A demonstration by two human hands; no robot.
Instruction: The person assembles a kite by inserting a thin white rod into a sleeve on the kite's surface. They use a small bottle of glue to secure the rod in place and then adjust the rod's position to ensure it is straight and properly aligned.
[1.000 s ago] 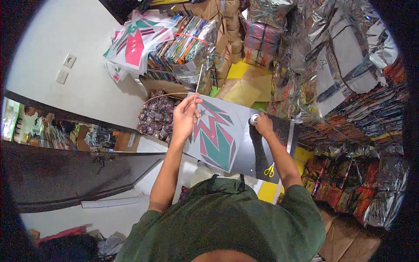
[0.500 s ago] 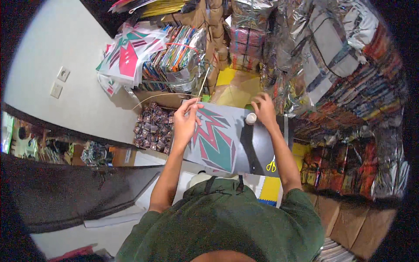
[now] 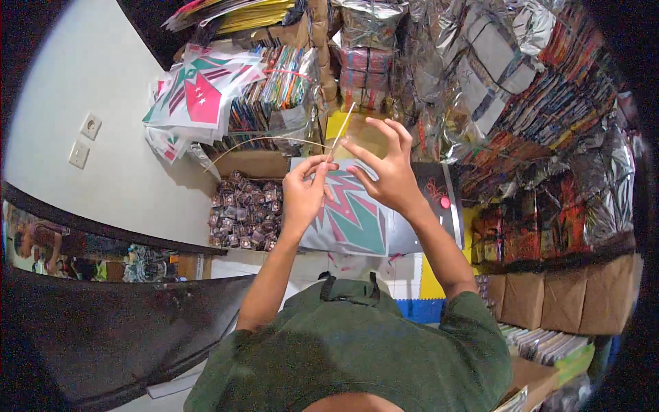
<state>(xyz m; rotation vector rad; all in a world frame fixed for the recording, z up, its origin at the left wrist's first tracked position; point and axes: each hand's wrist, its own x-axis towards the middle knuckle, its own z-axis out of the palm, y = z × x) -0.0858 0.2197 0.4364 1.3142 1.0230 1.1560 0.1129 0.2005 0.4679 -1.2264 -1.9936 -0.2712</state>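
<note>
My left hand [image 3: 305, 196] pinches a thin pale stick [image 3: 347, 121] near where a long, curved bamboo strip [image 3: 268, 139] meets it. To its right, my right hand [image 3: 391, 168] is open, its fingers spread and the index fingertip close to the stick; whether it touches I cannot tell. Beneath both hands lies a grey sheet with a green and red angular pattern [image 3: 360, 223], on a dark board [image 3: 431, 173]. My right hand and forearm hide part of the board.
Left of the board stands an open carton of small dark wrapped packets [image 3: 244, 209]. Patterned sheets [image 3: 199, 93] lie over a tied bundle [image 3: 274, 82] behind it. Plastic-wrapped stacks [image 3: 549, 96] rise along the right. A pink round object [image 3: 445, 202] lies beside my right forearm.
My right hand has moved left and up from beside a small white container to near the stick, fingers spread. The white container and yellow scissors no longer show. My left hand keeps its pinch.
</note>
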